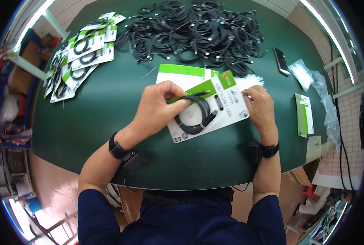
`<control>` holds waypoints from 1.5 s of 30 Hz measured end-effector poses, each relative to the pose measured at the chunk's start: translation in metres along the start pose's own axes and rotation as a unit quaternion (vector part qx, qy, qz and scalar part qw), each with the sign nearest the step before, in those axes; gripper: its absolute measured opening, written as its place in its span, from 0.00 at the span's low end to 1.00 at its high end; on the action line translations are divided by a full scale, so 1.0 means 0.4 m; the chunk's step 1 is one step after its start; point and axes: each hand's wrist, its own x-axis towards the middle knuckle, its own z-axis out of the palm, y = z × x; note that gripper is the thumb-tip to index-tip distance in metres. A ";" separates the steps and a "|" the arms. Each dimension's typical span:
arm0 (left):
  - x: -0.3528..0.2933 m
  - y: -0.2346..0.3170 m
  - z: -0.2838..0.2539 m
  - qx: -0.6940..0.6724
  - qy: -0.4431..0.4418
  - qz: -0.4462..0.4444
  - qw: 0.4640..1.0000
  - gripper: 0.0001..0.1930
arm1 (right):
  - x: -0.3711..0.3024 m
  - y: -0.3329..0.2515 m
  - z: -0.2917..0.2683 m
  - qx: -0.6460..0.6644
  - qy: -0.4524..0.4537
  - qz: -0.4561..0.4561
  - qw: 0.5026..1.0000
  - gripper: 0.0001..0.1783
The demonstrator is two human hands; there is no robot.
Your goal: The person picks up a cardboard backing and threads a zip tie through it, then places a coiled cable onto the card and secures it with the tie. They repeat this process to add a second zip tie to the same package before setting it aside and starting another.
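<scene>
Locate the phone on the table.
In the head view, the phone lies toward the green table's upper right, between the cable pile and clear plastic.

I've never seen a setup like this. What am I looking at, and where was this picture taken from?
There's no robot here: these are a person's bare hands, seen from a wide-angle camera worn on the head, looking down. Its lens bends straight edges. On the green table lie a heap of black cables, carded cables to the left and a phone to the right. The left hand holds a white-and-green card with a coiled black cable. The right hand is at the card's right edge, near thin white strips; its grip is unclear.
</scene>
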 end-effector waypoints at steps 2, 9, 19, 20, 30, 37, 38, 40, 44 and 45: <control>-0.011 0.002 0.014 0.042 -0.010 0.044 0.998 0.08 | 0.000 0.007 -0.002 -0.014 0.005 0.007 1.000 0.06; -0.051 0.029 0.057 0.245 -0.060 0.271 0.929 0.11 | 0.003 -0.003 -0.004 0.014 0.031 0.004 0.999 0.05; -0.050 0.034 0.074 0.323 -0.094 0.360 0.870 0.12 | 0.010 0.006 -0.004 0.133 0.086 0.025 0.987 0.04; -0.050 0.036 0.076 0.323 -0.095 0.360 0.870 0.12 | 0.010 0.008 -0.005 0.154 0.094 0.027 0.983 0.04; -0.038 0.047 0.087 0.340 -0.119 0.379 0.852 0.11 | 0.015 0.004 -0.006 0.208 0.110 0.047 0.971 0.05; -0.036 0.039 0.096 0.345 -0.116 0.385 0.848 0.13 | 0.015 -0.018 -0.002 0.255 0.131 0.077 0.955 0.04; -0.040 0.039 0.094 0.352 -0.115 0.393 0.842 0.11 | 0.016 -0.021 -0.002 0.262 0.137 0.082 0.952 0.04; -0.049 0.038 0.091 0.366 -0.113 0.407 0.829 0.08 | 0.015 -0.023 0.000 0.277 0.148 0.092 0.945 0.05; -0.058 0.031 0.085 0.355 -0.096 0.440 0.819 0.08 | 0.013 -0.011 -0.005 0.258 0.188 0.054 0.946 0.06; -0.059 0.031 0.084 0.353 -0.095 0.436 0.823 0.08 | 0.014 -0.010 -0.005 0.257 0.183 0.055 0.947 0.06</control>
